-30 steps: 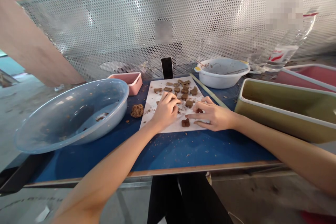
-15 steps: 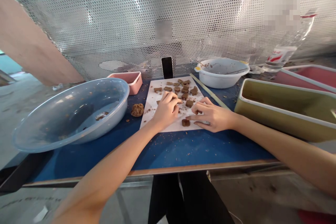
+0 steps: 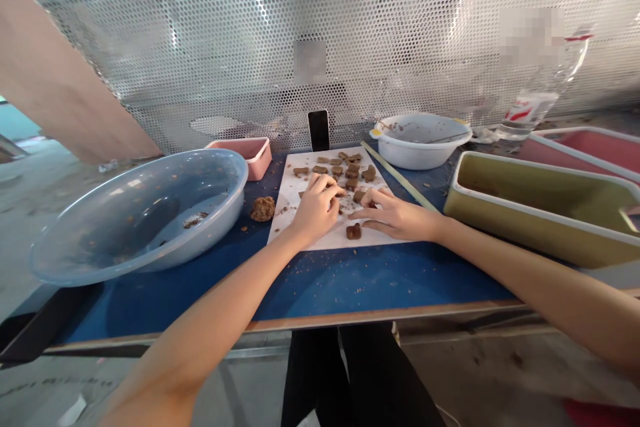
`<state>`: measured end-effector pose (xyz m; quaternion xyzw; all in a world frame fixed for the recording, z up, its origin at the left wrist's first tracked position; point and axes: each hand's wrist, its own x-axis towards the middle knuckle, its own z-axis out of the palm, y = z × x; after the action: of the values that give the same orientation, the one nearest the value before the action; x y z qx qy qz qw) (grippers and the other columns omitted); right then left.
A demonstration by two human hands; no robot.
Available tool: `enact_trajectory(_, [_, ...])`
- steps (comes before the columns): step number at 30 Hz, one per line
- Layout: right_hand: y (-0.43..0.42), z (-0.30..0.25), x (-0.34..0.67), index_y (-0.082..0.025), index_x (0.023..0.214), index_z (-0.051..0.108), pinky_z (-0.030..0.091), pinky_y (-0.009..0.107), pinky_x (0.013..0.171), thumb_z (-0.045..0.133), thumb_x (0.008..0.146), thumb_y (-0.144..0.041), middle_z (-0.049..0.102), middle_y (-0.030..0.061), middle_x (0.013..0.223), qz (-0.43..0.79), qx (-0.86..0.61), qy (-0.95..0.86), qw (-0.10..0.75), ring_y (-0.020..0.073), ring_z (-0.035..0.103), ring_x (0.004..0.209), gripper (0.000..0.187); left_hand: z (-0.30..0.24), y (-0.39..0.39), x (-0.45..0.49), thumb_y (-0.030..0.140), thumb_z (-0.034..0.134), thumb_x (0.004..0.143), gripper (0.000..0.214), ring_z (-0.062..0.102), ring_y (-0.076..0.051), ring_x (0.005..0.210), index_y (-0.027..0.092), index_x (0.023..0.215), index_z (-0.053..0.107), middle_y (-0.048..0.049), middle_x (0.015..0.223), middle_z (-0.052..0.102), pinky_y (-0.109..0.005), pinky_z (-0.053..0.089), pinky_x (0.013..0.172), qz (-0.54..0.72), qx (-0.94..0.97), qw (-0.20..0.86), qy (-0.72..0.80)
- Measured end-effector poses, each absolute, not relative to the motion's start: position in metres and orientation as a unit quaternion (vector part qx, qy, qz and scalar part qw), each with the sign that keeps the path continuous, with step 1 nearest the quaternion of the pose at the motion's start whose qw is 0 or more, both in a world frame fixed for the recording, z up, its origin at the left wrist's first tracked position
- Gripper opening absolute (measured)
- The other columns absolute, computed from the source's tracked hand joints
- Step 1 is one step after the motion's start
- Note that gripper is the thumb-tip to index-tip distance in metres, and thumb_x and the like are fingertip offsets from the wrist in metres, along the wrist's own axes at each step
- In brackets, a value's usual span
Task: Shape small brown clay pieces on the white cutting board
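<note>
A white board [image 3: 290, 195] lies on the blue table [image 3: 320, 280] with several small brown shaped dough pieces [image 3: 350, 172] on it. My left hand [image 3: 316, 208] rests on the board with its fingers curled down over something I cannot make out. My right hand [image 3: 397, 215] lies beside it, fingers bent and pressed onto a brown piece near the board's middle. One loose brown piece [image 3: 353, 231] sits just below the two hands. A round lump of brown dough [image 3: 262, 209] rests on the table left of the board.
A big blue bowl [image 3: 135, 213] fills the left. Behind stand a pink box [image 3: 245, 150], an upright phone [image 3: 319, 130], a white basin [image 3: 420, 140] and a perforated metal screen [image 3: 320, 47]. A thin stick [image 3: 395, 175], an olive tray [image 3: 540, 207] and a pink tray [image 3: 585, 147] sit right.
My right hand has slid a little up and left on the board, closer to the left hand. The left hand has barely moved.
</note>
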<state>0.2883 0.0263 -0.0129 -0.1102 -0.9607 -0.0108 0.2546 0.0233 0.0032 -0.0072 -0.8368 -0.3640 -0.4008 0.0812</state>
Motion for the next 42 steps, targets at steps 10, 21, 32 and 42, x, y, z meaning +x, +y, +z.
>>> enact_trajectory(10, [-0.001, -0.021, 0.269, -0.02, 0.097, 0.076, 0.037, 0.041, 0.093, 0.066, 0.109, -0.043, 0.069, 0.0048, 0.097, 0.014, -0.284, -0.925, 0.253, 0.0197, 0.064, 0.087, 0.028, -0.01, 0.004, 0.024, -0.001, 0.051, 0.098, 0.029, 0.058, -0.027, 0.11, 0.018, 0.102, 0.073, -0.0094, 0.106, 0.067, -0.044, 0.057, 0.098, -0.405, -0.835, 0.092, -0.36])
enact_trajectory(21, [-0.011, -0.028, 0.261, -0.019, 0.088, 0.069, 0.036, 0.043, 0.093, 0.066, 0.104, -0.034, 0.069, 0.0044, 0.095, 0.016, -0.338, -0.898, 0.281, 0.0201, 0.067, 0.088, 0.022, -0.01, 0.003, 0.024, -0.001, 0.051, 0.096, 0.03, 0.057, -0.027, 0.11, 0.018, 0.102, 0.073, -0.01, 0.106, 0.065, -0.045, 0.057, 0.098, -0.397, -0.838, 0.083, -0.364])
enact_trajectory(32, [-0.012, -0.029, 0.261, -0.018, 0.094, 0.069, 0.036, 0.042, 0.09, 0.064, 0.105, -0.033, 0.071, 0.0061, 0.095, -0.007, -0.322, -0.901, 0.29, 0.0214, 0.065, 0.088, 0.019, -0.01, 0.002, 0.025, 0.0, 0.05, 0.097, 0.031, 0.057, -0.028, 0.11, 0.019, 0.102, 0.074, -0.0098, 0.105, 0.065, -0.047, 0.058, 0.097, -0.396, -0.838, 0.079, -0.366])
enact_trajectory(42, [0.017, -0.021, 0.28, -0.025, 0.121, 0.08, 0.036, 0.039, 0.089, 0.055, 0.116, -0.035, 0.062, 0.0053, 0.1, 0.007, -0.17, -0.952, 0.255, 0.0207, 0.061, 0.097, 0.028, -0.008, 0.001, 0.025, 0.001, 0.049, 0.099, 0.032, 0.058, -0.028, 0.111, 0.021, 0.102, 0.074, -0.0101, 0.106, 0.065, -0.049, 0.058, 0.098, -0.396, -0.836, 0.076, -0.372])
